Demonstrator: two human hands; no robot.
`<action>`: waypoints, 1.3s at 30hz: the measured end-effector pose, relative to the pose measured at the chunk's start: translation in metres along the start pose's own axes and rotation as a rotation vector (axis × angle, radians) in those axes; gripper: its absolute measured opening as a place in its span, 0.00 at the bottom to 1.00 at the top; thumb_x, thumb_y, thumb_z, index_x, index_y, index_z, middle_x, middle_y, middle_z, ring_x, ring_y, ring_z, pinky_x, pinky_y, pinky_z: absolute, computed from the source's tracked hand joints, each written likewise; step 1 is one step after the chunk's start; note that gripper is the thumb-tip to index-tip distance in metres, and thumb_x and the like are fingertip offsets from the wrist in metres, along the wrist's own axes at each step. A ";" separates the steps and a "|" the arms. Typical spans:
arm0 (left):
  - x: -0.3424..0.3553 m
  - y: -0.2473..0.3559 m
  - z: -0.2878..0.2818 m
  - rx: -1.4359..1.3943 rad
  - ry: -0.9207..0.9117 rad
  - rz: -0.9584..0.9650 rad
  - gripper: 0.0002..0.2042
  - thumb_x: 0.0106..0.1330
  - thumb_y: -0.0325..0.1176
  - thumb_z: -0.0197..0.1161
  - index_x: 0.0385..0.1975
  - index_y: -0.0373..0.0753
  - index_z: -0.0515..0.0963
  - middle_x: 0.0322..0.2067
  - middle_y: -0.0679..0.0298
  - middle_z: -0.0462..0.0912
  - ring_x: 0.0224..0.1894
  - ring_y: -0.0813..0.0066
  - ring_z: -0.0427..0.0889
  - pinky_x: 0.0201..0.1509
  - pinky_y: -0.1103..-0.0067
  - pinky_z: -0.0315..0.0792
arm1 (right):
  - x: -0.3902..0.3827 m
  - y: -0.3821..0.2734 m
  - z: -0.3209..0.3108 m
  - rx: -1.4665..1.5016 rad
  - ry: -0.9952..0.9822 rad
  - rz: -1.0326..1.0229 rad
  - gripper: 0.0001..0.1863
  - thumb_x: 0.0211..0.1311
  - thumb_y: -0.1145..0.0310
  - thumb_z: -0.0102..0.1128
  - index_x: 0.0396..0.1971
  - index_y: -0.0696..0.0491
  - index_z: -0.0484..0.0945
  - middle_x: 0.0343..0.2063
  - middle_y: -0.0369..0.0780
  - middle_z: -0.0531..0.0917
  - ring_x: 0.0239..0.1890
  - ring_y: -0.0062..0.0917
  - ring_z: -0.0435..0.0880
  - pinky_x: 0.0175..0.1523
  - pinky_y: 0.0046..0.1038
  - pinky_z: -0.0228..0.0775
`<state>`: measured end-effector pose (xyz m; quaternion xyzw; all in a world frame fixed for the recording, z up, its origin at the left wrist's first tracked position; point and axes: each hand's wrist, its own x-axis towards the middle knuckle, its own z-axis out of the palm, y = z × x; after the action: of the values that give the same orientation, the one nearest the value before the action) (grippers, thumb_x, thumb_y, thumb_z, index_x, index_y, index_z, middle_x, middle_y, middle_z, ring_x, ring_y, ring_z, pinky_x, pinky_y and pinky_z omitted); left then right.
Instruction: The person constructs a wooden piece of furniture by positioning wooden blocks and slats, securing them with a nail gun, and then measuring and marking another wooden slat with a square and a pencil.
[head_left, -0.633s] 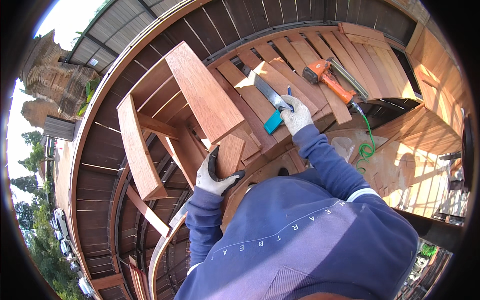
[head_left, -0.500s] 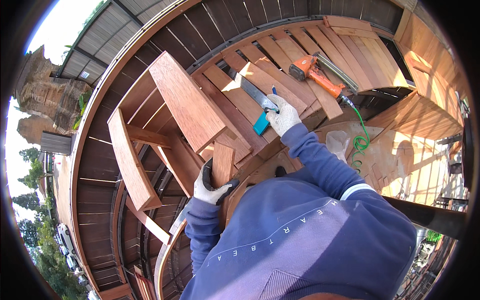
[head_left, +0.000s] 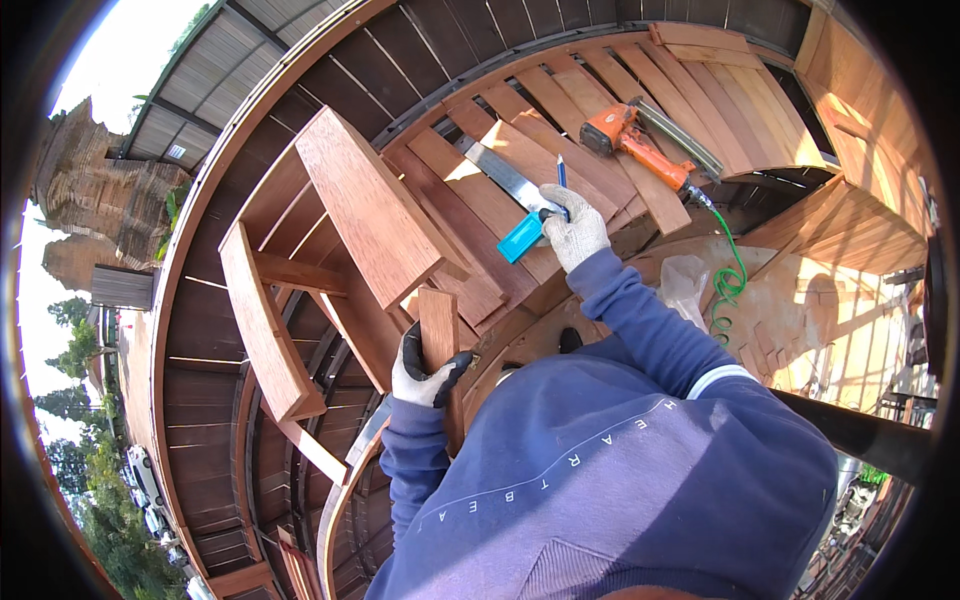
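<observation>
My left hand, in a white glove with dark fingertips, grips a short reddish wooden board held on end near my body. My right hand, in a white knit glove, is closed around a try square with a teal stock and a flat metal blade. The same hand also holds a blue pencil, its tip pointing away from me. Beneath the square lie several loose wooden slats. Part of the pencil and the square's corner is hidden by the glove.
An orange nail gun rests on the slats at right, with a coiled green air hose hanging from it. A wide plank and a curved wooden piece belong to a wooden frame at left. A plastic bag lies beyond my right forearm.
The square's teal stock has shifted left and turned to show more of its face. The pencil stands out more from my right glove. The board in my left hand has turned slightly more upright.
</observation>
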<state>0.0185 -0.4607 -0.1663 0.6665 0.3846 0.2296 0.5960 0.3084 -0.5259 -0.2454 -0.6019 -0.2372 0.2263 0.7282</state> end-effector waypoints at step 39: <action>-0.010 0.007 -0.041 -0.029 0.161 -0.087 0.20 0.60 0.28 0.68 0.51 0.32 0.74 0.42 0.63 0.82 0.42 0.78 0.80 0.48 0.80 0.74 | 0.025 -0.053 -0.051 -1.347 0.005 -0.205 0.46 0.39 0.58 0.72 0.62 0.57 0.64 0.48 0.50 0.73 0.51 0.43 0.75 0.57 0.38 0.69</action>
<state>-0.0169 -0.4428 -0.1503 0.6196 0.4566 0.2620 0.5822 0.3625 -0.5590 -0.2002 -0.8989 -0.3804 -0.0426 0.2130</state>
